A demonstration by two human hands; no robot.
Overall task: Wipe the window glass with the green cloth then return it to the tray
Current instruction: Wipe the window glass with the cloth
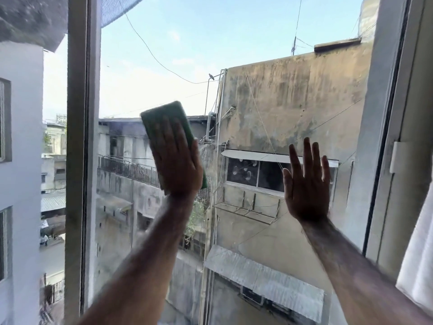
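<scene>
I have my left hand (179, 165) spread flat, pinning the green cloth (161, 120) against the window glass (164, 66), right hand (307, 184) open and empty on the pane, so easing pressure mid-stroke could drop the cloth, and that bracing palm risks fresh smudges.

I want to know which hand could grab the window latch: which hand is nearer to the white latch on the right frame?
Right. The right hand lies flat on the glass, just left of the latch; the left hand presses the green cloth much further left.
</scene>
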